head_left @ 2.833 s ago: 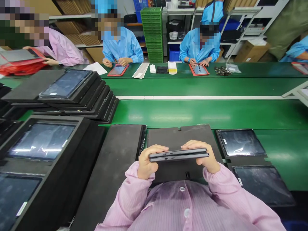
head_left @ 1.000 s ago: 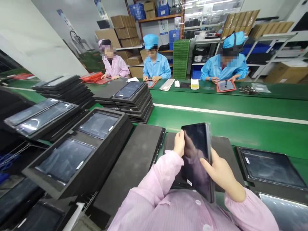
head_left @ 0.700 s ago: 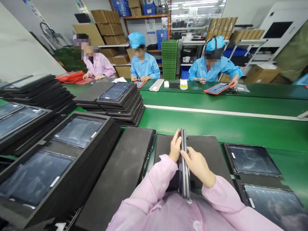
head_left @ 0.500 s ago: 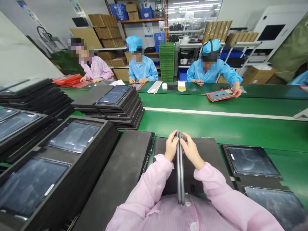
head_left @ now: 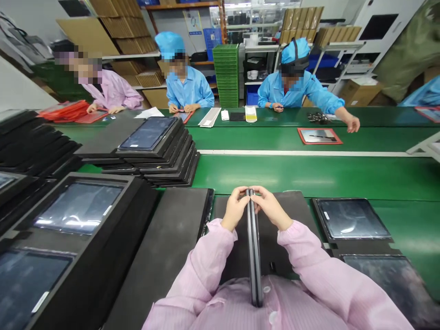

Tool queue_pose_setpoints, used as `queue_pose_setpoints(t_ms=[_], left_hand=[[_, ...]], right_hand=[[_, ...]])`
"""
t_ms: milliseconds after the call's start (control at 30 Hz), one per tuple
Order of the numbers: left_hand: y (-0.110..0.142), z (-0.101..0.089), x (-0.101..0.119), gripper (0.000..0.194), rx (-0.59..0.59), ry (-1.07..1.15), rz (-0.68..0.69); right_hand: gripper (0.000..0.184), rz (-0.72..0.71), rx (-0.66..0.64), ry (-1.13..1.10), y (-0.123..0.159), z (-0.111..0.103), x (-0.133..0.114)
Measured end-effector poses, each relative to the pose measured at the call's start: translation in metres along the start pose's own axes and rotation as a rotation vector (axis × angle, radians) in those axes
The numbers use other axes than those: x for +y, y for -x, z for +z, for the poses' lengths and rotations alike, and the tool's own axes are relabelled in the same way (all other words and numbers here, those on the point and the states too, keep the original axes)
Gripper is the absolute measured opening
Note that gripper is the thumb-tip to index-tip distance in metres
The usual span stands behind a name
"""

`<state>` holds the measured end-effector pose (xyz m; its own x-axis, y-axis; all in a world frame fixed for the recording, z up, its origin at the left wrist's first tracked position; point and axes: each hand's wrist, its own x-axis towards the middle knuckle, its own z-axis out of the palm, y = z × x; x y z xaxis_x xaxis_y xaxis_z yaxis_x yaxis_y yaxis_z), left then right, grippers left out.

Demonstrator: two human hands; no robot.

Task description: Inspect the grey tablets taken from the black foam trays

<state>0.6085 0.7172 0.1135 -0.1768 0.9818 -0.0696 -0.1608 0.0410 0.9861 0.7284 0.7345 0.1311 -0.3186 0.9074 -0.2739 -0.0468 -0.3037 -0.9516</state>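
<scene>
Two thin dark slabs, apparently tablets, stand on edge side by side in front of my body, seen edge-on. My left hand closes on their far end from the left, and my right hand grips the same end from the right. Their near end is close to the buttons of my pink coat. Beneath them lies a flat black foam sheet. A black foam tray with two tablets in its recesses is to the right. Another foam piece lies to the left.
At left is a deep black foam tray holding tablets. Behind it rises a stack of foam trays with a tablet on top. Across the green work surface, several co-workers sit; a red-framed panel lies before one.
My view has shifted slightly, and the tablets' near end now appears lower. Both hands keep hold. The co-worker at right has let go of the red-framed panel and drawn that hand away.
</scene>
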Motion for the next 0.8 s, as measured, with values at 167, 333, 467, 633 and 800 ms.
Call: queue_pose_setpoints(t_ms=[167,333,467,633,800], left_hand=[[0.007,0.001,0.011,0.033,0.076,-0.15,-0.052],[-0.015,-0.011,-0.007,0.042,0.054,-0.21,-0.138],[-0.015,-0.007,0.003,0.036,0.039,-0.207,-0.098],[0.022,0.012,0.028,0.016,-0.012,-0.157,-0.036],[-0.006,0.008,0.003,0.028,0.08,-0.172,-0.081]], right_hand=[[0.022,0.034,0.073,0.016,0.006,0.007,-0.006],[0.028,0.092,0.018,-0.042,-0.014,-0.003,0.005],[0.03,0.108,0.074,-0.006,-0.009,0.003,-0.006],[0.02,-0.068,0.113,0.1,0.029,0.014,-0.017],[0.04,-0.024,0.105,0.173,-0.021,-0.022,0.017]])
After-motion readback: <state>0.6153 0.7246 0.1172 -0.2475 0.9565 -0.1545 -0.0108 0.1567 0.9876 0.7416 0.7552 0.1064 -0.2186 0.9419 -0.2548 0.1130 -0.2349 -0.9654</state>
